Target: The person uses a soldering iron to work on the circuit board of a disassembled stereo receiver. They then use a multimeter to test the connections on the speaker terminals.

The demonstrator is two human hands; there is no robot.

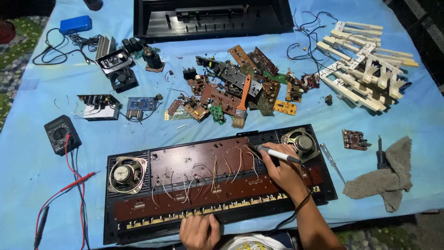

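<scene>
soldering iron, a slim white-and-grey pen-shaped tool (276, 153), lies with its long axis running left to right, tip pointing left and slightly up at the wires on the brown circuit board (194, 166). right hand (283, 170) is clamped around its handle, fingers curled, a black cord trailing past the wrist. left hand (200, 230) rests closed on the near edge of the black opened keyboard case (111, 222). round speaker (303, 142) sits just beside the right hand.
</scene>
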